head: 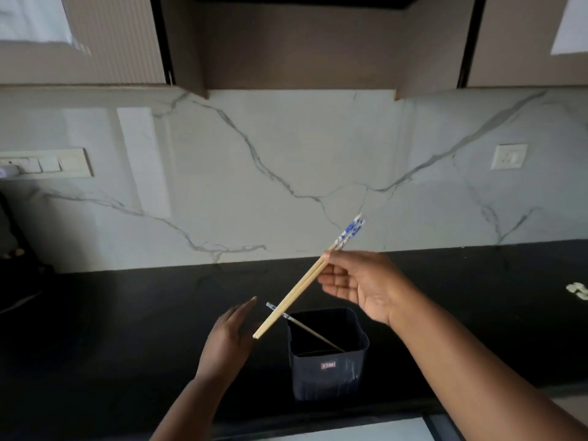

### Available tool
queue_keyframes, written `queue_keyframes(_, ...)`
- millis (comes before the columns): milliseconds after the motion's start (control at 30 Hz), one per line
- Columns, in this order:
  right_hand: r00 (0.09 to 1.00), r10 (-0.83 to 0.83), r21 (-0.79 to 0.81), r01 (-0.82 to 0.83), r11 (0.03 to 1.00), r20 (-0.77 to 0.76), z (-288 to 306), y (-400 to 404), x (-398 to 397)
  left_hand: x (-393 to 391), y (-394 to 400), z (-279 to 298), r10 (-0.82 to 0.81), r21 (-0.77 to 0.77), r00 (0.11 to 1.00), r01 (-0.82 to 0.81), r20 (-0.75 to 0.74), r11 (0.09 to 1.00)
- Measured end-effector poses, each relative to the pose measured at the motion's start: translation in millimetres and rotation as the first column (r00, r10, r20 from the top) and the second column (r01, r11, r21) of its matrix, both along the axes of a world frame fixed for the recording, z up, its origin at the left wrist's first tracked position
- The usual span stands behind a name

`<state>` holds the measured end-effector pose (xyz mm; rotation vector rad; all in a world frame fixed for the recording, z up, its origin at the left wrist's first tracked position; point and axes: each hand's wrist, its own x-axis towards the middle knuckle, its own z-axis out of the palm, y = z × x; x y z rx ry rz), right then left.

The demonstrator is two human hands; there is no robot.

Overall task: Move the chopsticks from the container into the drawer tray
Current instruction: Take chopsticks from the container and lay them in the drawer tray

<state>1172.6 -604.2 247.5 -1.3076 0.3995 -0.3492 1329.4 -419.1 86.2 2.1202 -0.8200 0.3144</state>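
Closest to us, along the bottom edge, we see a pale surface (350,429) below the front lip of the dark desk (111,329); we cannot tell what that surface is. Our two forearms reach up from there over the desk.

Near the desk's front edge stands the dark blue container (327,367), squarish, open at the top, with a small label on its near wall. One chopstick (305,327) still lies in it, slanted, its plain end down inside and its blue-patterned end poking out over the left rim.

Just left of the container, our left hand (229,338) is raised with its fingers straight and together, holding nothing; the lower tips of the held sticks sit close by its fingers, though we cannot tell whether they touch.

Higher and to the right, our right hand (359,284) pinches a pair of chopsticks (305,280) between thumb and fingers, the other fingers loosely extended. The pair lies side by side and tilted, the plain wooden ends pointing down to the left above the container's left rim, the blue-and-white patterned ends pointing up to the right beyond the hand. They cross in front of the single chopstick's patterned end.

On the desk's far right lies a small white object (577,291), too blurred to name. Behind the desk rises a white marble backsplash (286,154) with grey veins, carrying a switch panel (47,163) at the left and a socket (509,156) at the right. Above hang brown wall cabinets (111,39).
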Motion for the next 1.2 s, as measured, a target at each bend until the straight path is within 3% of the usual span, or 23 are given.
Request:
queue_keyframes(67,0.999,0.040,0.103,-0.036,0.994,-0.036,-1,11,-4,-13,-1,39,-0.117,-0.043,0.971,0.128,0.207,0.991)
queue_keyframes(167,0.995,0.064,0.198,-0.048,0.979,-0.076,-6,26,-9,-38,3,85,-0.273,-0.094,0.878,0.334,0.393,0.938)
queue_keyframes(367,0.977,0.191,0.314,-0.154,0.937,-0.093,-10,48,-15,-64,17,111,-0.393,-0.203,0.764,0.552,0.512,0.809)
queue_keyframes(433,0.967,0.245,0.337,-0.210,0.918,-0.064,-7,54,-17,-73,23,118,-0.455,-0.262,0.780,0.590,0.429,0.764)
queue_keyframes(533,0.950,0.295,0.255,-0.262,0.931,-0.100,-2,59,-20,-86,27,133,-0.579,-0.437,0.798,0.587,0.168,0.682)
queue_keyframes(633,0.946,0.166,-0.160,-0.216,0.963,-0.279,2,63,-24,-86,28,152,-0.559,-0.585,0.824,0.409,-0.094,0.701)
queue_keyframes(700,0.975,0.036,-0.430,-0.130,0.894,-0.219,3,67,-26,-80,30,162,-0.511,-0.600,0.819,0.278,-0.260,0.750)
queue_keyframes(767,0.989,0.057,-0.515,-0.120,0.849,-0.136,4,75,-28,-73,32,166,-0.481,-0.566,0.791,0.214,-0.377,0.796)
queue_keyframes(867,0.990,0.034,-0.689,-0.120,0.715,-0.138,-9,88,-22,-70,33,164,-0.467,-0.500,0.737,0.201,-0.489,0.842)
queue_keyframes(933,0.995,0.010,-0.659,-0.070,0.749,-0.095,-21,92,-16,-69,30,161,-0.450,-0.449,0.724,0.215,-0.524,0.868)
queue_keyframes(1067,0.995,0.028,-0.399,-0.063,0.915,-0.094,-36,88,-13,-66,23,154,-0.419,-0.391,0.701,0.213,-0.577,0.895)
queue_keyframes(1200,0.990,0.111,-0.234,-0.128,0.964,-0.082,-46,78,-17,-66,13,147,-0.420,-0.381,0.669,0.215,-0.613,0.899)
